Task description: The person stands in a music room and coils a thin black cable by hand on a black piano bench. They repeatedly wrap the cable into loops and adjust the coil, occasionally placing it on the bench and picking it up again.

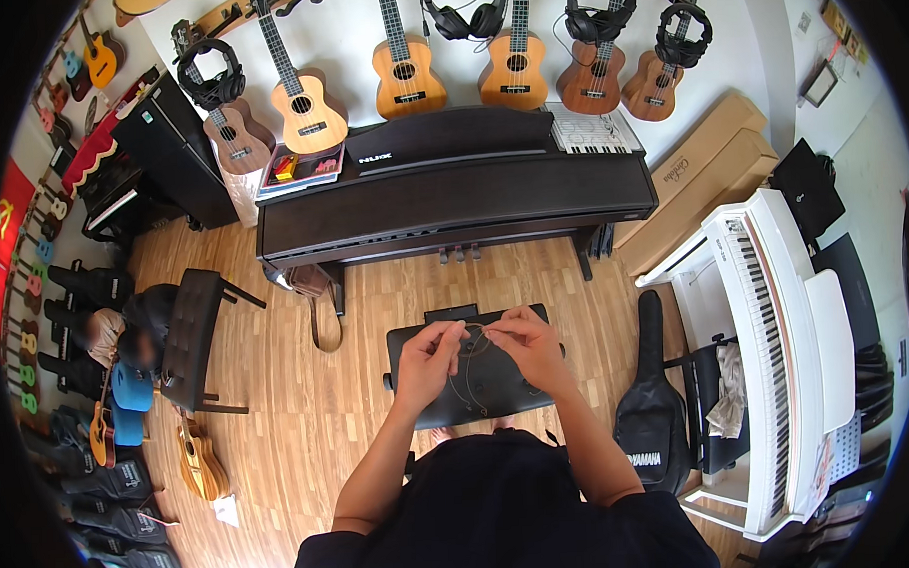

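Both hands are raised over a black padded bench [431, 409], working a thin coppery wire [469, 376] that looks like an instrument string. It is bent into loops, and its loose lengths hang down in front of the bench top. My left hand [430, 361] pinches it between thumb and fingers on the left. Close by on the right, my right hand [528, 348] pinches the same string with thumb and forefinger. A small gap separates the fingertips. The string's finer ends are hard to trace against the dark seat.
Ahead stands a dark digital piano [452, 199], with ukuleles [404, 75] and headphones [465, 18] hanging above. On the right are a white piano [763, 373], a black gig bag [651, 417] and cardboard boxes [706, 175]. Another bench [191, 338], a guitar [200, 463] and a seated person are left.
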{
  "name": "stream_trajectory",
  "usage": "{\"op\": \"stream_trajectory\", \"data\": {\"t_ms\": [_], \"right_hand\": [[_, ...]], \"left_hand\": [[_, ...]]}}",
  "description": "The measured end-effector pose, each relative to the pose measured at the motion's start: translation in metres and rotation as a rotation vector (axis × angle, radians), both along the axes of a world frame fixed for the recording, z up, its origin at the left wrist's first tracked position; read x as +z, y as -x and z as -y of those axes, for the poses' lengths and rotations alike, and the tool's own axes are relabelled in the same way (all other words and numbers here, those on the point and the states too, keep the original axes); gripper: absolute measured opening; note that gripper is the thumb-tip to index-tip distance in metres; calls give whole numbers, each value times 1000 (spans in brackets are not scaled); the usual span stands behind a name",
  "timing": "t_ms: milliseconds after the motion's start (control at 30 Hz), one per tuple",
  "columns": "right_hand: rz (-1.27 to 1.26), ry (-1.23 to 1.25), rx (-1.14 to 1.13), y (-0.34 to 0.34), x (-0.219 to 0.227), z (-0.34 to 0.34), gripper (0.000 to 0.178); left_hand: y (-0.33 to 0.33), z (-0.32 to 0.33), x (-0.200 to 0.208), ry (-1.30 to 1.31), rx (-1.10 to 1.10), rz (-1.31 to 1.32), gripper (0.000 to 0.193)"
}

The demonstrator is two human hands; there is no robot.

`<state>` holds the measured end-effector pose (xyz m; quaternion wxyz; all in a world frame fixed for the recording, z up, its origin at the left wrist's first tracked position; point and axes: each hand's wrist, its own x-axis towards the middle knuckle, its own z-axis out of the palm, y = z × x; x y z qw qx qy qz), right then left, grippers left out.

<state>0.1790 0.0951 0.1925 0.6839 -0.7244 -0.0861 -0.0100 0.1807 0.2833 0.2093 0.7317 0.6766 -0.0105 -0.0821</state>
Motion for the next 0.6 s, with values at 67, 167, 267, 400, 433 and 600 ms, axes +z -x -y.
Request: {"op": "stream_trajectory", "data": {"t_ms": [67,167,267,400,433,600], "right_hand": [[-60,-93,55,0,-12,-3,17],[-308,-356,99,2,-14,-10,18],[-169,-351,87,2,-9,-7,21],[-188,-224,56,2,-4,4,19],[-152,-144,28,1,-2,4,19],[-181,-47,-52,-2,-1,0,20]], "left_hand": [[0,5,-4,64,-30,-47,23],[1,11,-9,4,50,-15,23],[-3,8,-11,-60,115,18,23],[-4,6,-10,-85,92,31,24],[-4,5,-10,-77,69,22,24],[-4,7,-9,69,-21,-68,24]]}}
